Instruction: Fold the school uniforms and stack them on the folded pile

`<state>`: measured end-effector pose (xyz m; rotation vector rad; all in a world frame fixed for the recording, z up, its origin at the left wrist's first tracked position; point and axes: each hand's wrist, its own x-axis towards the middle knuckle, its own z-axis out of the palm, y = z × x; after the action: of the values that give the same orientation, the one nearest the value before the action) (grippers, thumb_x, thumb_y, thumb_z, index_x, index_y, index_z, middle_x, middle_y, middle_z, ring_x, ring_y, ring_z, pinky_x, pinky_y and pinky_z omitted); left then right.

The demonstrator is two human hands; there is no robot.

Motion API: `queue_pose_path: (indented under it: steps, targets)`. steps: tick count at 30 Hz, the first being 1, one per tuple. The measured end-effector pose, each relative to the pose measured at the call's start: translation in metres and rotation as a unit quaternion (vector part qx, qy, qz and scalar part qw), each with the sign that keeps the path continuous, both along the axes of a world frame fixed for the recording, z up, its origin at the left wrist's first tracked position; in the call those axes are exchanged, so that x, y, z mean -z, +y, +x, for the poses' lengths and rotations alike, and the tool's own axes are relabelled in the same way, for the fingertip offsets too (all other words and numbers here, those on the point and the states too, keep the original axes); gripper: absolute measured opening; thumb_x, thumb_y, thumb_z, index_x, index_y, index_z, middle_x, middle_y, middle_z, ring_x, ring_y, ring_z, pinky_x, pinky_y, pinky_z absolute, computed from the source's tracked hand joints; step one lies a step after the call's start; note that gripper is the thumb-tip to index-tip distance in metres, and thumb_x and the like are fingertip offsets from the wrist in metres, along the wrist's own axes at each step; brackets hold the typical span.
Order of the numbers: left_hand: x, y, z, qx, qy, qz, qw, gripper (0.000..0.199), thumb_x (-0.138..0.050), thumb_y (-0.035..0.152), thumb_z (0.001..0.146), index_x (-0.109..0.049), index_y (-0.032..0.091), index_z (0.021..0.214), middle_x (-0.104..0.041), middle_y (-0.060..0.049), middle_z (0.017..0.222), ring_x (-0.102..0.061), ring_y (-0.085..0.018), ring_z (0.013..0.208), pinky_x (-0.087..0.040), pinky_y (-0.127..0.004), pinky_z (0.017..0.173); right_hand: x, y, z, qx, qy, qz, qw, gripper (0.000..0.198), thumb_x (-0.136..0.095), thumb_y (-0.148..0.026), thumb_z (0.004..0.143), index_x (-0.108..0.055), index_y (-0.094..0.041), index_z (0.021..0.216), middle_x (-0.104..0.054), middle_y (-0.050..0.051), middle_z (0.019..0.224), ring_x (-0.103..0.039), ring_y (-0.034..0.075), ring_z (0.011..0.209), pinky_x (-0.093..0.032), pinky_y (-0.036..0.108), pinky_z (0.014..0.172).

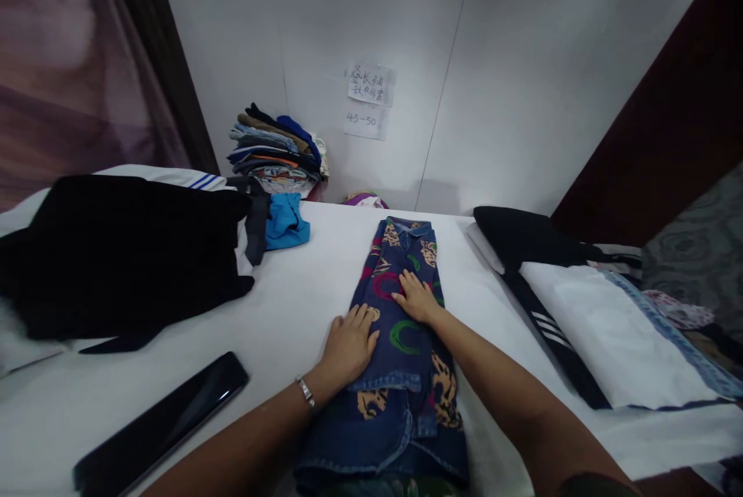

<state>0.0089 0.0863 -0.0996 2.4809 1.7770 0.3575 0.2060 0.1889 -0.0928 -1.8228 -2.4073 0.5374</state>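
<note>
A dark blue denim shirt (400, 358) with tan, green and red printed patterns lies lengthwise before me, its sides folded in and its collar at the far end. My left hand (350, 344) rests flat on its left edge near the middle, with a metal band on the wrist. Farther up, my right hand (416, 297) is spread on the shirt's right half. A sleeve with a cuff lies along the front between my arms. Neither hand grasps anything; both press on the cloth with fingers stretched out.
Black garments (133, 249) are heaped on the left of the white table (296, 296), beside a blue cloth (286, 221). A black phone-like slab (162, 423) lies front left. Folded clothes (615, 334) lie at right. Behind stands a clothes stack (275, 145); paper notes (369, 87) hang on the wall.
</note>
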Motion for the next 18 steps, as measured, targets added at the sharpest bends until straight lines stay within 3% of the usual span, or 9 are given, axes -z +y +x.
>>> queue_pose_path:
  steps: [3, 7, 10, 13, 18]
  targets:
    - [-0.001, 0.000, 0.002, -0.001, -0.003, -0.006, 1.000, 0.045, -0.040, 0.030, 0.095, -0.048, 0.019, 0.137, -0.048, -0.010, 0.145, -0.035, -0.030, 0.138, -0.034, -0.051, 0.106, -0.008, 0.007, -0.002, 0.001, -0.002, 0.010, 1.000, 0.068, -0.035, -0.052, 0.094, -0.025, -0.015, 0.150, -0.014, 0.012, 0.159, -0.009, 0.026, 0.147, -0.011, 0.053, 0.115]
    - [-0.002, -0.001, 0.002, -0.005, -0.013, -0.020, 1.000, 0.046, -0.040, 0.030, 0.094, -0.049, 0.017, 0.137, -0.048, -0.012, 0.145, -0.035, -0.032, 0.138, -0.031, -0.054, 0.109, -0.037, 0.032, -0.018, -0.016, 0.011, 0.098, 0.995, 0.065, -0.036, -0.048, 0.095, -0.026, -0.015, 0.150, -0.013, 0.011, 0.160, -0.004, 0.024, 0.147, -0.007, 0.048, 0.116]
    - [0.000, -0.001, 0.002, -0.006, -0.017, -0.022, 1.000, 0.047, -0.040, 0.030, 0.094, -0.049, 0.017, 0.138, -0.047, -0.012, 0.146, -0.035, -0.032, 0.138, -0.030, -0.055, 0.109, -0.050, 0.060, -0.037, -0.035, 0.022, 0.125, 0.991, 0.066, -0.035, -0.047, 0.096, -0.020, -0.015, 0.152, -0.008, 0.010, 0.160, -0.003, 0.024, 0.148, -0.008, 0.047, 0.116]
    - [0.002, 0.000, 0.001, -0.007, -0.021, -0.026, 0.999, 0.047, -0.041, 0.029, 0.093, -0.049, 0.017, 0.138, -0.046, -0.012, 0.146, -0.034, -0.032, 0.139, -0.029, -0.055, 0.110, -0.044, 0.087, -0.051, -0.038, 0.017, 0.120, 0.992, 0.067, -0.034, -0.048, 0.096, -0.018, -0.015, 0.152, -0.005, 0.010, 0.161, 0.001, 0.023, 0.148, -0.005, 0.047, 0.116]
    - [0.002, 0.000, 0.002, -0.014, -0.028, -0.042, 0.999, 0.047, -0.042, 0.028, 0.093, -0.049, 0.018, 0.138, -0.046, -0.012, 0.146, -0.035, -0.032, 0.139, -0.028, -0.056, 0.111, -0.008, 0.110, -0.055, -0.020, -0.014, 0.012, 1.000, 0.072, -0.037, -0.055, 0.093, -0.024, -0.014, 0.150, -0.013, 0.011, 0.160, -0.007, 0.029, 0.147, -0.009, 0.056, 0.114]
